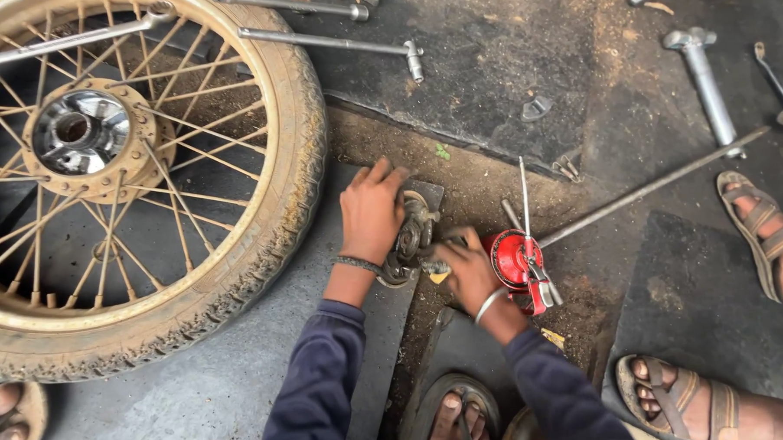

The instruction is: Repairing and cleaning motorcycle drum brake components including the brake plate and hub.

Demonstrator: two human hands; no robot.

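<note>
Head view: metal part (412, 237) is pinned on the ground by left hand (371, 214), fingers spread flat over its top. Right hand (464, 274) is closed on the part's right end, just beside red oil can (516, 261). Spoked wheel (129, 168) lies to the left.

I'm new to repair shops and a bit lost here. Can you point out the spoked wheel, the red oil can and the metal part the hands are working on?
Spoked wheel (80, 131), head view, on its shiny hub.
Red oil can (507, 259), head view, on its round red body.
Metal part (412, 237), head view, on its dark middle between the hands.
</note>
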